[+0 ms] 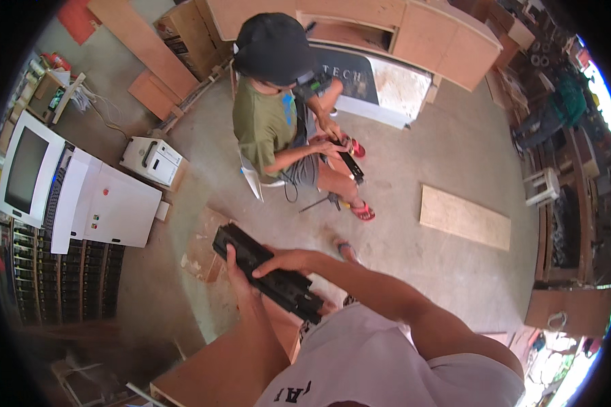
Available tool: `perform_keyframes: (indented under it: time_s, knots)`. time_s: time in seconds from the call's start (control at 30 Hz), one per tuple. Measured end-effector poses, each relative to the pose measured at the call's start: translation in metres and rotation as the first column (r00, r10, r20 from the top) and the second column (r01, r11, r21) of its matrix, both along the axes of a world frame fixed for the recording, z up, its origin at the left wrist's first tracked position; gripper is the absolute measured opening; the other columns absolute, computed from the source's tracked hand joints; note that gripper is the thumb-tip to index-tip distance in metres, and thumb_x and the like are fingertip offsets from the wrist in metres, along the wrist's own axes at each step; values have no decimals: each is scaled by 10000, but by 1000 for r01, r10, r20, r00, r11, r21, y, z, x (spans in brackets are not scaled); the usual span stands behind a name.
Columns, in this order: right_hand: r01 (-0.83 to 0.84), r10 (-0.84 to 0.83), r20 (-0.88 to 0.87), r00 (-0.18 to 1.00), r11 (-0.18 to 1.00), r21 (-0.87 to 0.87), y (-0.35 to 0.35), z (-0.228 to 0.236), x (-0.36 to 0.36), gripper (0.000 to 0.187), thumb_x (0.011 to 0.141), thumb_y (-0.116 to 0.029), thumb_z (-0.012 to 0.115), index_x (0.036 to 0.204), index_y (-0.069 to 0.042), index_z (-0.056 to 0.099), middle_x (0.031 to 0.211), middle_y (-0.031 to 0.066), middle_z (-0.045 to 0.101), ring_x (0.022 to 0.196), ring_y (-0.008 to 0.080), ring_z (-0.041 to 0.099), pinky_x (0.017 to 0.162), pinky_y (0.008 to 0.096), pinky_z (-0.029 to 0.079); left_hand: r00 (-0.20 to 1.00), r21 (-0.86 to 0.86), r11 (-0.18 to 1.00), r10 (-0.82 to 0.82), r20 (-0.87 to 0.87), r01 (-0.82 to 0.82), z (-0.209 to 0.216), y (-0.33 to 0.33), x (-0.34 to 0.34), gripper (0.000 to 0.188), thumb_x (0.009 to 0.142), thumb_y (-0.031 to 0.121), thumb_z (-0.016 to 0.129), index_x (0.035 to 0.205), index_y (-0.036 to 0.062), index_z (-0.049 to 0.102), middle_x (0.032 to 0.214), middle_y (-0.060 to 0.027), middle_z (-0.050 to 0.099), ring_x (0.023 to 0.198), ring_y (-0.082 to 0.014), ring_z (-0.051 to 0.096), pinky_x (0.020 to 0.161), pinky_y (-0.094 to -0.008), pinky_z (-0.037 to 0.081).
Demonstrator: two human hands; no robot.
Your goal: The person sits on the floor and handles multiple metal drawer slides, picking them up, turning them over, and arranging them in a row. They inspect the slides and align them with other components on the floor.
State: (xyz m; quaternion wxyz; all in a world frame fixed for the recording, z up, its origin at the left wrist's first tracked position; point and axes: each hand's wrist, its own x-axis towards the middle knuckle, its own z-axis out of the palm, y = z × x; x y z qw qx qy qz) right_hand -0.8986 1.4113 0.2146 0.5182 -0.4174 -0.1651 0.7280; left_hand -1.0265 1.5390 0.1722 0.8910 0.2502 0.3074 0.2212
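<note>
Black metal drawer slide (268, 273) is gripped from beneath by the left hand (241, 271) and pinched above by the right hand (286, 260); seemingly mid-adjustment, so sliding its rails probably follows.

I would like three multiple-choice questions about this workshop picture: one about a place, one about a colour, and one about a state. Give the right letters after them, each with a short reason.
1. Where does the loose pale wooden board lie?
A. on the concrete floor
B. on the white machine
C. on the seated person's lap

2. What colour are the seated person's sandals?
A. blue
B. red
C. white

3. How is the long black metal part held?
A. by no hand
B. by the right hand only
C. by both hands

Answers:
1 A, it lies flat on the floor, right of the seated person.
2 B, both sandals look red.
3 C, the left hand grips it from below and the right hand rests on top.
</note>
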Motion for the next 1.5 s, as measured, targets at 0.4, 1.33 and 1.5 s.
perform_keyframes:
  time_s: [0.4,1.33,1.5]
  knots:
    - [151,-48,427,903,966,-210,-59,14,-9,1349,691,-455,909,1625,-7,43,1471,295,473,1319,391,540,1100,436,445,996,20,999,-50,75,49,2,-79,8,620,975,465,679,1375,19,520,1207,-140,634,1025,-268,671,956,-403,566]
    - [540,-562,-243,791,827,-155,-180,-170,233,240,942,-129,600,1147,-17,543,1002,109,603,842,187,607,741,336,536,491,-227,852,467,736,-471,68,-99,-5,627,922,370,744,1377,13,502,1270,-133,546,1079,-227,577,996,-385,513]
    - [477,-487,41,873,831,-285,-198,-137,242,155,953,-197,583,832,-152,496,645,-59,395,495,66,371,433,236,289,376,-253,869,424,824,-425,66,-85,-19,654,886,289,767,1402,20,469,1296,-130,503,1062,-225,565,981,-378,509]
